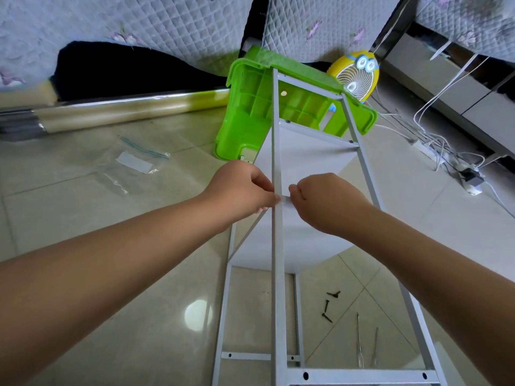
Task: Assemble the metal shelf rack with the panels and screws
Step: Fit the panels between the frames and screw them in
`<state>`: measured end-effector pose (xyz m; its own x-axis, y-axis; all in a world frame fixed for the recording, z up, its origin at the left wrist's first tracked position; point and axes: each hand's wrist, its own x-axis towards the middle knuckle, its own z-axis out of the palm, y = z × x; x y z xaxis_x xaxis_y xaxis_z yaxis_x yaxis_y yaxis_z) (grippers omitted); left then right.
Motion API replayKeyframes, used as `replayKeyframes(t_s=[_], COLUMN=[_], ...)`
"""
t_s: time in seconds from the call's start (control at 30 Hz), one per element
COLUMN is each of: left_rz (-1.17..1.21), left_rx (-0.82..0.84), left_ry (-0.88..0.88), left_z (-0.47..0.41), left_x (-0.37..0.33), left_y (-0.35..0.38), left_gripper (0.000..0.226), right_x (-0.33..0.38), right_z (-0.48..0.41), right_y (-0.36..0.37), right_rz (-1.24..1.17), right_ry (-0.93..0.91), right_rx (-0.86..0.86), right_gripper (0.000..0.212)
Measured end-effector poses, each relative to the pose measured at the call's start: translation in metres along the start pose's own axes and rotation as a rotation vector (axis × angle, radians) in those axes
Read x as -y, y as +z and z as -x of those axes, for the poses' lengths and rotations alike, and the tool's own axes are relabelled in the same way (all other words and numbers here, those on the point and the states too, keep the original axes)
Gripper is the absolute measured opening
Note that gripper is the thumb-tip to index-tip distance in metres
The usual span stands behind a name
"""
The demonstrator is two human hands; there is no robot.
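Now | left grip (239,190) pinches rack post (276,135) | right grip (326,201) just beside

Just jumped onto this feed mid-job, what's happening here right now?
A person is working on the grey metal shelf rack frame. The left hand pinches its near upright post; the curled right hand meets it from the other side at the white shelf panel's edge, and what it holds is hidden. Black screws lie loose on the tiled floor below.

The lone head view looks forward and down, close over the rack frame (277,263) and tiled floor (83,196).
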<state>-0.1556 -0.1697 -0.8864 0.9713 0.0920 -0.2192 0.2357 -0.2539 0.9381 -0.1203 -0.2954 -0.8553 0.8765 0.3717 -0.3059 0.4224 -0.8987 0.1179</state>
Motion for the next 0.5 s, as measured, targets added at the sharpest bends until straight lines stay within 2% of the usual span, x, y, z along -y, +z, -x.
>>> replayKeyframes(t_s=[0.07, 0.13, 0.3, 0.5], left_rz=[0.003, 0.001, -0.011, -0.001], left_rx=[-0.001, -0.001, 0.003, -0.005], left_ry=[-0.004, -0.01, 0.011, 0.015], left_z=[0.0, 0.0, -0.002, 0.0], left_x=[0.001, 0.003, 0.0, 0.002], left_y=[0.001, 0.002, -0.001, -0.001], left_gripper=[0.015, 0.016, 0.018, 0.019], right_x=[0.0, -0.002, -0.014, -0.022], right_z=[0.0, 0.005, 0.019, 0.015], right_y=[-0.001, -0.005, -0.022, -0.011], right_rz=[-0.015, 0.069, 0.157, 0.058], right_ry=[0.019, -0.026, -0.254, -0.387], right_rx=[0.032, 0.041, -0.036, -0.162], right_gripper=[0.043, 0.043, 0.029, 0.023])
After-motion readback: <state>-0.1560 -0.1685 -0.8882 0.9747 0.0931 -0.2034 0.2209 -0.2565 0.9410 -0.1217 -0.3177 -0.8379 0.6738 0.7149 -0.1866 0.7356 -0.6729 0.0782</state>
